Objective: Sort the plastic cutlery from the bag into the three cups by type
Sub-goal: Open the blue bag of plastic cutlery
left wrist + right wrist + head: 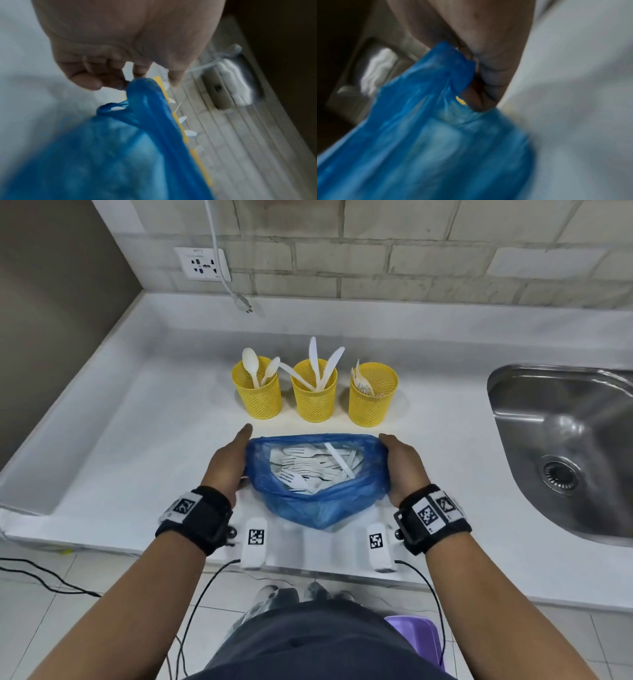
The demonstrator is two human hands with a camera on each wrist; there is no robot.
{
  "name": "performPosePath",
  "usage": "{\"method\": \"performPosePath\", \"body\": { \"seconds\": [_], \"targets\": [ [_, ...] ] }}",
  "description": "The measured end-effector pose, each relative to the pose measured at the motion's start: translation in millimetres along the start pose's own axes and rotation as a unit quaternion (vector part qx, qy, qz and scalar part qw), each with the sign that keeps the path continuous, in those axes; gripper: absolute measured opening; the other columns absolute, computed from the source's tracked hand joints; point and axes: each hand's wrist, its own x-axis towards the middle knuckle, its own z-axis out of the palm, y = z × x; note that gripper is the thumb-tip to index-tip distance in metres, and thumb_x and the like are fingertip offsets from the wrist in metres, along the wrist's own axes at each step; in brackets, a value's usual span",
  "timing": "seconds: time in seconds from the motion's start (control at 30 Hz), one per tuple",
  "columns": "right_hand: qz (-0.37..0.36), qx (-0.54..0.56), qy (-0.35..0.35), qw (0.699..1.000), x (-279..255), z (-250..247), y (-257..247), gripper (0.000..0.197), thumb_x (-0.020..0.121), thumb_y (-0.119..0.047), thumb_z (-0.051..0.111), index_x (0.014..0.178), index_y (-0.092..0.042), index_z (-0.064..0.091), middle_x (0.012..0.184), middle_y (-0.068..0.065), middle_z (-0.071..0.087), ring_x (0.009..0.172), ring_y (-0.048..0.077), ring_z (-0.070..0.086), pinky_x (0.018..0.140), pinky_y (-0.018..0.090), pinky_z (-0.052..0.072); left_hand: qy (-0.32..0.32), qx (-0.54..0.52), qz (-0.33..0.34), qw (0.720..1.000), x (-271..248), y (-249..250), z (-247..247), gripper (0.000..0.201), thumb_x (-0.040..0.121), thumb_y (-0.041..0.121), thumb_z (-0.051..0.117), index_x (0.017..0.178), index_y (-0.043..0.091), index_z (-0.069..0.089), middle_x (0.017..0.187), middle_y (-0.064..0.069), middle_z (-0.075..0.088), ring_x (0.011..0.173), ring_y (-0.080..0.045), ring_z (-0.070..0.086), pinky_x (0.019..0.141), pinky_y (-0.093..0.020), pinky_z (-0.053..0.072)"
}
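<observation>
A blue plastic bag (318,505) lies on the white counter (144,446), its mouth stretched wide over a pile of white plastic forks and knives (308,465). My left hand (227,463) grips the bag's left rim, and in the left wrist view its fingers (96,75) curl round the blue bag (145,97). My right hand (400,463) grips the right rim; the right wrist view shows the bag (450,65) pinched in that hand (488,75). Behind stand three yellow mesh cups: the left cup (258,395) holds spoons, the middle cup (315,398) knives, the right cup (371,398) forks.
A steel sink (565,446) is set into the counter at the right. A wall socket (202,263) with a hanging white cable (236,296) is at the back left. Two white tagged blocks (255,542) sit at the counter's front edge. A purple bin (418,638) stands on the floor.
</observation>
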Motion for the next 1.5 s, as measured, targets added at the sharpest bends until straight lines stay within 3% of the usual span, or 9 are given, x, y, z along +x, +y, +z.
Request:
{"method": "performPosePath", "body": {
  "seconds": [0.13, 0.27, 0.47, 0.73, 0.9, 1.0, 1.13, 1.23, 1.5],
  "targets": [
    [-0.151, -0.358, 0.034, 0.921, -17, -18, -1, 0.054, 0.093, -0.062, 0.057, 0.104, -0.009, 0.056, 0.104, 0.006, 0.059, 0.096, 0.025, 0.055, 0.083, 0.036, 0.045, 0.028, 0.305, 0.115, 0.945, -26, -4, -15, 0.06, 0.077, 0.073, 0.072, 0.102, 0.02, 0.061, 0.099, 0.006, 0.063, 0.094, -0.017, 0.062, 0.075, -0.034, 0.046],
    [-0.121, -0.466, -0.004, 0.876, -37, -16, -5, 0.065, 0.087, -0.074, 0.05, 0.07, -0.012, 0.057, 0.069, 0.008, 0.063, 0.067, 0.028, 0.065, 0.058, 0.033, 0.046, 0.013, 0.396, 0.172, 0.902, -47, -11, -21, 0.053, 0.086, 0.05, 0.075, 0.061, 0.005, 0.062, 0.051, 0.0, 0.055, 0.056, -0.016, 0.05, 0.055, -0.028, 0.036],
    [-0.056, -0.303, -0.082, 0.948, -42, -3, 7, 0.025, 0.088, -0.02, 0.071, 0.071, -0.009, 0.056, 0.063, 0.016, 0.063, 0.047, 0.028, 0.067, 0.052, 0.043, 0.062, -0.053, 0.128, 0.082, 0.987, -56, -16, -21, 0.011, 0.091, 0.004, 0.072, 0.086, -0.006, 0.071, 0.078, -0.018, 0.072, 0.066, -0.02, 0.071, 0.064, -0.032, 0.062],
    [0.075, 0.123, -0.099, 0.985, -44, -1, 9, 0.019, 0.092, 0.008, 0.057, 0.077, -0.004, 0.058, 0.075, 0.016, 0.061, 0.057, 0.022, 0.056, 0.053, 0.031, 0.053, -0.164, -0.137, -0.056, 0.975, -49, -27, -24, 0.028, 0.094, -0.013, 0.05, 0.108, 0.008, 0.062, 0.108, -0.017, 0.071, 0.096, -0.027, 0.069, 0.085, -0.037, 0.062],
    [-0.035, -0.289, -0.062, 0.955, -54, 8, 3, 0.055, 0.092, -0.059, 0.061, 0.069, -0.009, 0.059, 0.054, 0.01, 0.066, 0.038, 0.024, 0.06, 0.044, 0.03, 0.05, -0.174, -0.141, -0.065, 0.972, -51, -33, -20, 0.033, 0.093, -0.014, 0.046, 0.109, 0.01, 0.061, 0.107, -0.014, 0.071, 0.095, -0.026, 0.064, 0.097, -0.042, 0.051],
    [-0.086, -0.367, -0.059, 0.924, -52, 12, 7, 0.055, 0.091, -0.054, 0.065, 0.058, -0.011, 0.056, 0.045, 0.008, 0.064, 0.038, 0.023, 0.063, 0.046, 0.027, 0.053, -0.175, -0.128, -0.062, 0.974, -53, -33, -15, 0.037, 0.092, -0.016, 0.044, 0.113, 0.008, 0.062, 0.108, -0.014, 0.072, 0.096, -0.026, 0.064, 0.1, -0.044, 0.048],
    [-0.105, -0.24, -0.03, 0.965, -36, 13, 23, 0.019, 0.08, -0.011, 0.067, 0.068, -0.015, 0.053, 0.056, 0.006, 0.067, 0.058, 0.032, 0.069, 0.069, 0.049, 0.062, -0.173, -0.179, -0.074, 0.966, -51, -32, -16, 0.04, 0.093, -0.016, 0.041, 0.116, 0.008, 0.062, 0.11, -0.013, 0.072, 0.095, -0.025, 0.065, 0.087, -0.034, 0.058],
    [-0.012, 0.029, -0.008, 0.999, -34, 6, 28, 0.025, 0.084, 0.014, 0.055, 0.076, -0.01, 0.052, 0.073, 0.013, 0.06, 0.058, 0.026, 0.058, 0.06, 0.039, 0.053, -0.165, -0.266, -0.133, 0.941, -45, -31, -18, 0.032, 0.095, -0.012, 0.037, 0.108, 0.005, 0.061, 0.106, -0.015, 0.07, 0.088, -0.022, 0.063, 0.068, -0.027, 0.063],
    [0.21, 0.318, -0.068, 0.922, -44, 8, 34, 0.033, 0.092, 0.013, 0.034, 0.086, -0.006, 0.06, 0.071, 0.013, 0.066, 0.063, 0.025, 0.059, 0.053, 0.031, 0.056, -0.121, -0.32, -0.242, 0.908, -44, -39, -8, 0.033, 0.092, -0.013, 0.027, 0.097, -0.001, 0.058, 0.096, -0.018, 0.064, 0.079, -0.023, 0.056, 0.056, -0.03, 0.061]
  ]
}}
